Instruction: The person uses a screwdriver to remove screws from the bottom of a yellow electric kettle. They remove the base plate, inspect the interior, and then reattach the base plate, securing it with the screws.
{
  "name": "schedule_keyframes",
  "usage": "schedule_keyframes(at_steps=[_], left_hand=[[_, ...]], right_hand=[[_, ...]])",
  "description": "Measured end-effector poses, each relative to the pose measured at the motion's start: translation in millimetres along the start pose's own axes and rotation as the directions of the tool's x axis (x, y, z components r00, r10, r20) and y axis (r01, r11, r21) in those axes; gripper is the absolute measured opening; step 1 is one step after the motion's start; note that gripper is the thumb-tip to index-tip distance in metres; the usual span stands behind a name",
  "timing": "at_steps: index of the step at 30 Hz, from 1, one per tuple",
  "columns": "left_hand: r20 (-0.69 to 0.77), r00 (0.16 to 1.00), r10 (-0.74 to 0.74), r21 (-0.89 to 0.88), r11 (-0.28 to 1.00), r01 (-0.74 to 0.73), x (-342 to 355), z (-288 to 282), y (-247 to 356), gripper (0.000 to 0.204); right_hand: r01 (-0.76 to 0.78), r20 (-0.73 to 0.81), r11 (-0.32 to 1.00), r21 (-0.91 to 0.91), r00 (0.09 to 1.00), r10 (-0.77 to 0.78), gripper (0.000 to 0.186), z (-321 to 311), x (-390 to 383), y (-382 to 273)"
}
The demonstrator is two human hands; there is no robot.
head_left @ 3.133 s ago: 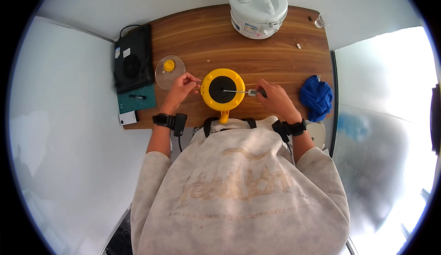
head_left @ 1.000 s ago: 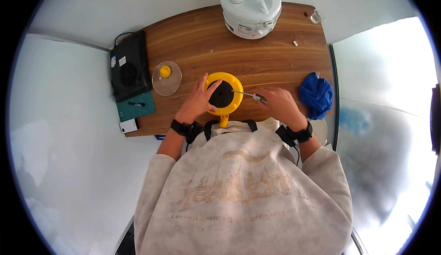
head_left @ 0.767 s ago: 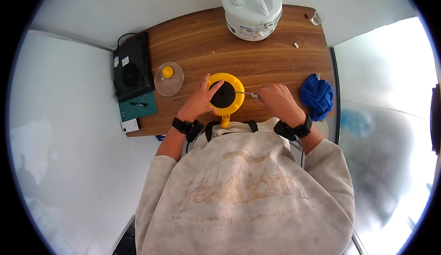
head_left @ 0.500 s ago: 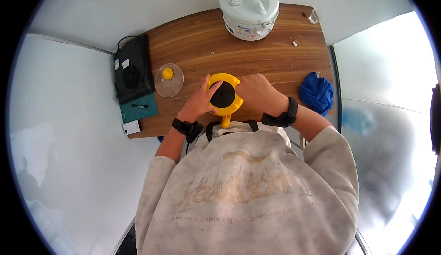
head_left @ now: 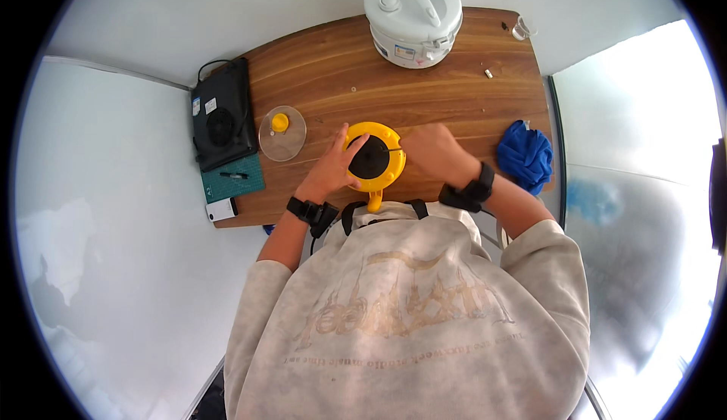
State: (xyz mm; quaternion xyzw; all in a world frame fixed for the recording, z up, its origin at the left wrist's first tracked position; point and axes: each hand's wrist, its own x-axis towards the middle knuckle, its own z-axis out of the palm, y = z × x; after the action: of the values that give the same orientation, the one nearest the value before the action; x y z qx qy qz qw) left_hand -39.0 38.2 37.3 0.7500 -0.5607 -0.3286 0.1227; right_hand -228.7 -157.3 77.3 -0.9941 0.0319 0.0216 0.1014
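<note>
A round yellow appliance [head_left: 397, 172] with a black disc in its middle sits close against me. Its stubby yellow handle points toward my body. It looks like a small pot turned upside down, though I cannot be sure. My left hand [head_left: 333, 164] grips its left rim, thumb across the black disc and fingers along the far and outer edge. Just off the right rim, my right hand [head_left: 438, 153] is closed round a tool, probably a screwdriver, whose thin dark shaft [head_left: 391, 149] reaches over the appliance. The tool's handle is hidden in my fist.
Left of the appliance lies a clear lid [head_left: 282, 146] with a yellow knob; beyond it are a black flat device [head_left: 221, 117], a green mat [head_left: 241, 181] with a pen and a white phone. A white cooker [head_left: 413, 22] stands at the back, a blue cloth [head_left: 524, 155] at right.
My right hand has shifted slightly right, off the rim, and the tool's thin shaft now shows. My left hand stays on the appliance.
</note>
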Motion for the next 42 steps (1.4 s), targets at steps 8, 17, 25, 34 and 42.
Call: schedule_keyframes(at_steps=[8, 17, 25, 34, 42], left_hand=[[0.006, 0.999, -0.041, 0.029, 0.999, 0.041, 4, 1, 5, 0.118], [0.029, 0.999, -0.018, 0.076, 0.997, 0.016, 2, 0, 1, 0.086], [-0.109, 0.978, 0.18, 0.027, 0.984, -0.179, -11, -42, 22, 0.047], [0.105, 0.99, 0.097, -0.537, 0.843, -0.026, -36, -84, 49, 0.025], [0.29, 0.925, 0.244, -0.329, 0.933, -0.143, -65, -132, 105, 0.025]], right_hand=[[-0.2, 0.193, 0.869, 0.453, 0.973, 0.123, 0.031, -15, 2, 48], [-0.285, 0.328, 0.758, 0.587, 0.94, 0.1, 0.037, 20, -11, 56], [-0.186, 0.186, 0.701, 0.689, 0.98, 0.078, 0.039, 12, -18, 43], [-0.164, 0.276, 0.612, 0.773, 0.957, -0.091, 0.039, -47, -50, 33], [-0.163, 0.285, 0.351, 0.922, 0.9, -0.33, 0.043, -71, -77, 56]])
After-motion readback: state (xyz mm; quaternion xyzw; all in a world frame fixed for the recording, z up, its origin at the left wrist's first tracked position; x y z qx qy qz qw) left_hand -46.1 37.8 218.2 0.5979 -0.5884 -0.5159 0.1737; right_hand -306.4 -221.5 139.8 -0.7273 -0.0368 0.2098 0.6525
